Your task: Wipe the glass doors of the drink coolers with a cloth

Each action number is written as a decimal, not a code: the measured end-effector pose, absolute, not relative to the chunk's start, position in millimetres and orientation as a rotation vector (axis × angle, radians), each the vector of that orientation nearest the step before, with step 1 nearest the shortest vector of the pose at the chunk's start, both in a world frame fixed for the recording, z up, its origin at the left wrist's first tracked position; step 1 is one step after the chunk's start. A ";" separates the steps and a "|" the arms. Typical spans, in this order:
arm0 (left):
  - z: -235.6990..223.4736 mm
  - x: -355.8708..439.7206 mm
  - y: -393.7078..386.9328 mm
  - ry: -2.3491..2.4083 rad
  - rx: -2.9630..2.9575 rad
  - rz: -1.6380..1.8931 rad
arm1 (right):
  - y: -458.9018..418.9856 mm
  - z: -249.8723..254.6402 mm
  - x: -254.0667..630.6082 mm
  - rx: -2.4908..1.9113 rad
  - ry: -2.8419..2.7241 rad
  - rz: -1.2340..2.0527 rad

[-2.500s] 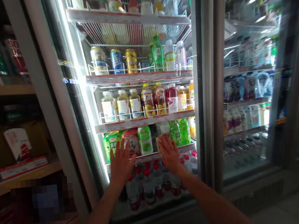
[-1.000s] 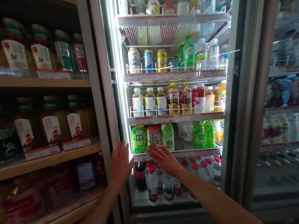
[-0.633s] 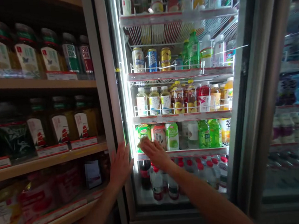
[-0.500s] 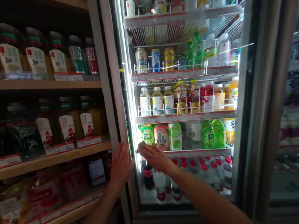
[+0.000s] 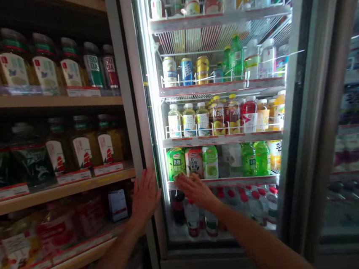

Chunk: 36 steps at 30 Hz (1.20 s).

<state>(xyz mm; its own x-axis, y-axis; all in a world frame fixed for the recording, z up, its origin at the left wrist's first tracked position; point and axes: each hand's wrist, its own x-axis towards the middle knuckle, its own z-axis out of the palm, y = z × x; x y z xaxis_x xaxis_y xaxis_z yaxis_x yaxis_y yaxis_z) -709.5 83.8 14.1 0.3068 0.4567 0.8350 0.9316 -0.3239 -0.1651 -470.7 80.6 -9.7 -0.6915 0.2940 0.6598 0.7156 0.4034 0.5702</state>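
My right hand (image 5: 199, 193) presses a small beige cloth (image 5: 180, 175) flat against the glass door of a lit drinks fridge. Most of the cloth is hidden under the fingers; only its crumpled edge shows beyond the fingertips. Behind the glass near it stand a green drink carton (image 5: 176, 162), a red one (image 5: 194, 160) and a pale green bottle (image 5: 210, 162). My left hand (image 5: 145, 195) holds nothing. Its fingers are spread on the metal door frame (image 5: 146, 133), at the left edge of the glass.
On the left are wooden shelves (image 5: 57, 187) with bottled drinks and price strips; a phone-like screen (image 5: 118, 205) stands on a lower one. A long metal handle (image 5: 323, 108) runs down on the right, with another glass-fronted fridge section beyond. Red-capped bottles (image 5: 193, 220) fill the fridge bottom.
My right hand has moved left across the glass with the cloth, then slightly back right and down. My left hand has shifted from the glass onto the frame. The view has turned left.
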 end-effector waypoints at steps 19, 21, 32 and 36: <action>38.0 -586.2 77.3 -0.980 -2.053 -0.936 | 60.6 29.4 -374.5 -1.252 -1.632 -1.184; 36.8 -574.0 76.3 -0.946 -2.057 -0.938 | 51.5 2.9 -369.4 -1.225 -1.771 -1.223; 42.5 -540.9 79.3 -0.915 -2.066 -1.022 | 51.8 21.3 -335.9 -1.262 -1.521 -1.252; 44.2 -534.2 80.2 -0.846 -2.058 -1.015 | 42.2 6.0 -327.3 -1.223 -1.659 -1.296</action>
<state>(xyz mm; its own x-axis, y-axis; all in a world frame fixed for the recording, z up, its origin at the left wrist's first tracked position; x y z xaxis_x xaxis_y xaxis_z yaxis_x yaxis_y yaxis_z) -534.2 80.2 44.2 0.4842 0.2484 0.8390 0.7804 -0.5562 -0.2857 -327.3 42.2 6.0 -0.3163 0.2569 0.9132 0.9482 0.0573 0.3123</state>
